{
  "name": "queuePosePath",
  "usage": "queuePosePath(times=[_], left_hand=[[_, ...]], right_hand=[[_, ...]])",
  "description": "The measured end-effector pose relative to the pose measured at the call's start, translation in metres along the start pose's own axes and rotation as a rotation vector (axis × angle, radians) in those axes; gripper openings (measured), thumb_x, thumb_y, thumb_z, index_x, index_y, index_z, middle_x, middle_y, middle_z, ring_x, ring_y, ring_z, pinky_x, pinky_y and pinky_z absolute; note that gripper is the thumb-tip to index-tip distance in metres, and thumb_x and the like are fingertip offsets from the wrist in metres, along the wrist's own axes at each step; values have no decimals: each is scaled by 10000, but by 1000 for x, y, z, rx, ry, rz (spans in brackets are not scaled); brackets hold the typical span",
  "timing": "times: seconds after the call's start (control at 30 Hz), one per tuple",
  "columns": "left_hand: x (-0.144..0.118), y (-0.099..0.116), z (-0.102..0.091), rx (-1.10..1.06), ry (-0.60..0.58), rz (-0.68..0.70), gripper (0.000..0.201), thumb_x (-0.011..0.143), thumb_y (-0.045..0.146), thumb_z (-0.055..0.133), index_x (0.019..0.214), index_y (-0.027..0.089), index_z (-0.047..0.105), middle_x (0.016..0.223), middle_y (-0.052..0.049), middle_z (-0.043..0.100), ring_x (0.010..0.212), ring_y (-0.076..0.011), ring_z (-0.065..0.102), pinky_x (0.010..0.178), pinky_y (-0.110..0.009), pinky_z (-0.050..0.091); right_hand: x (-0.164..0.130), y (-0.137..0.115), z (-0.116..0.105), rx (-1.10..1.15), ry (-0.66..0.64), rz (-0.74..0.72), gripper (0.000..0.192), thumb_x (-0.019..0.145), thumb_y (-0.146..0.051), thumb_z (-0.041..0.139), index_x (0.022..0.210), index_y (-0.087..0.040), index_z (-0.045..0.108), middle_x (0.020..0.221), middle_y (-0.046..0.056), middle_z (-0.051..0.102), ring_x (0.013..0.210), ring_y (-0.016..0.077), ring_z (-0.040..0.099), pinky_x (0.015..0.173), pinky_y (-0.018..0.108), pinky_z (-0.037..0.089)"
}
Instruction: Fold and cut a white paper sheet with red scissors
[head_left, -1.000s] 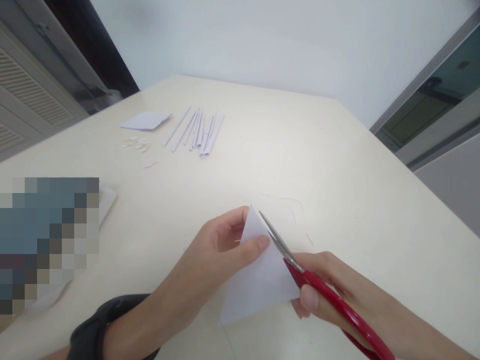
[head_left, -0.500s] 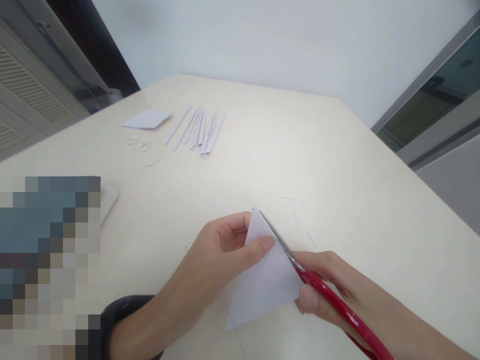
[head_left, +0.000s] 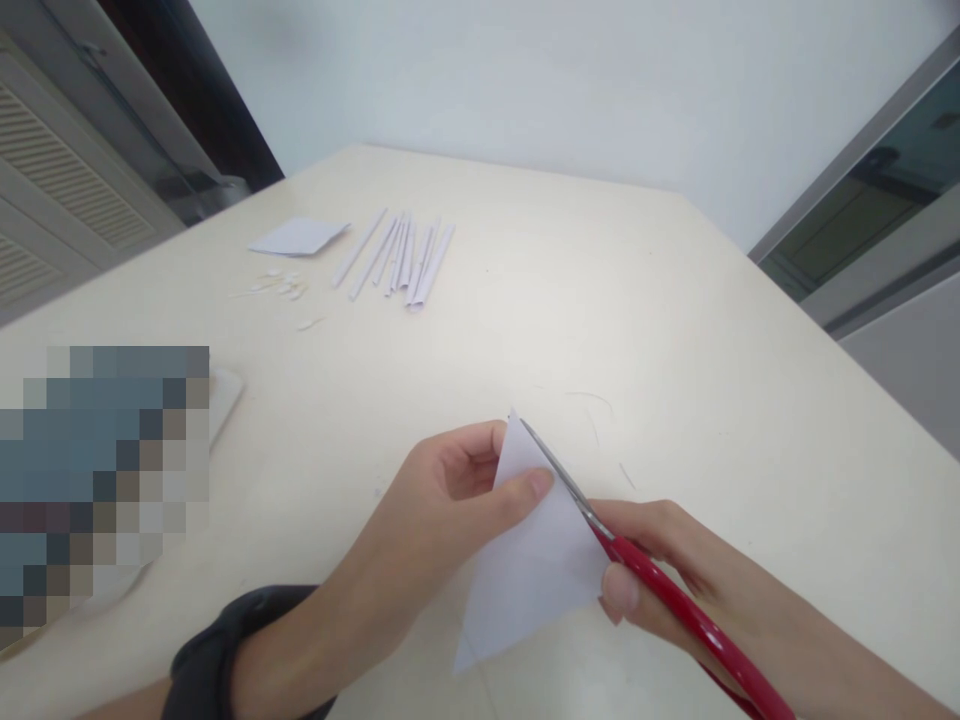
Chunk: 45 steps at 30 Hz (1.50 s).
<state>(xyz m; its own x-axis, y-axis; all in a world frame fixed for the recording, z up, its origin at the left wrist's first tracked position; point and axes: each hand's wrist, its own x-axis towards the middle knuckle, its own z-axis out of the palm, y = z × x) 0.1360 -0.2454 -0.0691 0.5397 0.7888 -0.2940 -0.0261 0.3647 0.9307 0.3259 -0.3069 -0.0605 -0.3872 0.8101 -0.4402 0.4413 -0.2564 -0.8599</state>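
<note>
The white paper sheet (head_left: pixel 525 590), pinched by the left hand's (head_left: pixel 446 500) fingers over the tabletop (head_left: pixel 712 330), should be feather-light, flexible and easily creased, best gripped just inside the edge where the right hand's (head_left: pixel 701 560) fingers grasp red-handled scissors (head_left: pixel 675 598).

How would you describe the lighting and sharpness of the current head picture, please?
In the head view, bright, soft light leaves a pale glow on the table; small highlights show on the red scissors; the paper rolls farther back look slightly soft; a mosaic patch hides detail at the picture's left.
</note>
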Motion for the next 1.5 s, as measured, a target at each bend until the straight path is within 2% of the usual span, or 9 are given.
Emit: queuePosePath(times=[0.2, 0.33, 0.57, 0.9, 1.1, 1.33, 1.5], left_hand=[[0, -1, 0, 5, -17, 5, 183, 810, 317, 639, 714, 169, 591, 668, 29, 573, 598, -103, 490, 538, -194, 411], [0, -1, 1, 7, 1, 11, 176, 819, 304, 623, 714, 169, 581, 669, 25, 571, 597, -107, 489, 528, -199, 407], [1, -1, 1, -31, -33, 13, 145, 837, 301, 611, 774, 171, 598, 729, 15, 613, 634, -113, 532, 559, -203, 440], [0, -2, 3, -63, -46, 14, 115, 852, 277, 602, 791, 182, 624, 722, 28, 634, 625, -100, 540, 561, -181, 452], [1, -2, 2, -83, -49, 8, 113, 859, 271, 595, 800, 182, 629, 740, 29, 642, 619, -92, 546, 557, -170, 456], [1, -2, 2, -97, -43, -14, 137, 843, 310, 617, 818, 176, 622, 796, 7, 664, 634, -110, 580, 576, -197, 477], [1, -1, 2, -101, -46, -33, 151, 835, 322, 619, 815, 172, 617, 802, -14, 685, 637, -131, 596, 577, -219, 483]], right_hand=[[0, 0, 0, -10, -10, 8, 249, 897, -415, 517, 787, -192, 499, 696, -28, 405, 600, 114, 327, 533, 243, 274], [0, -1, 0, 28, -28, -6, 291, 883, -416, 546, 728, -195, 437, 660, -43, 346, 573, 103, 280, 501, 244, 234], [3, 2, 3, 11, -18, -15, 383, 925, -423, 465, 652, -196, 322, 623, -51, 313, 551, 93, 262, 495, 240, 222], [1, 2, 3, 5, -17, -32, 403, 938, -463, 404, 646, -185, 383, 602, -43, 383, 540, 89, 333, 504, 220, 272], [1, 1, 3, 43, -6, -30, 383, 942, -423, 416, 643, -183, 418, 600, -33, 448, 537, 90, 387, 511, 212, 310], [1, -1, 5, 69, 21, 31, 420, 926, -433, 438, 589, -182, 424, 578, -15, 486, 515, 96, 417, 481, 208, 336], [2, 2, 5, 176, -16, 28, 471, 906, -508, 429, 567, -182, 432, 533, -20, 480, 478, 89, 429, 473, 201, 369]])
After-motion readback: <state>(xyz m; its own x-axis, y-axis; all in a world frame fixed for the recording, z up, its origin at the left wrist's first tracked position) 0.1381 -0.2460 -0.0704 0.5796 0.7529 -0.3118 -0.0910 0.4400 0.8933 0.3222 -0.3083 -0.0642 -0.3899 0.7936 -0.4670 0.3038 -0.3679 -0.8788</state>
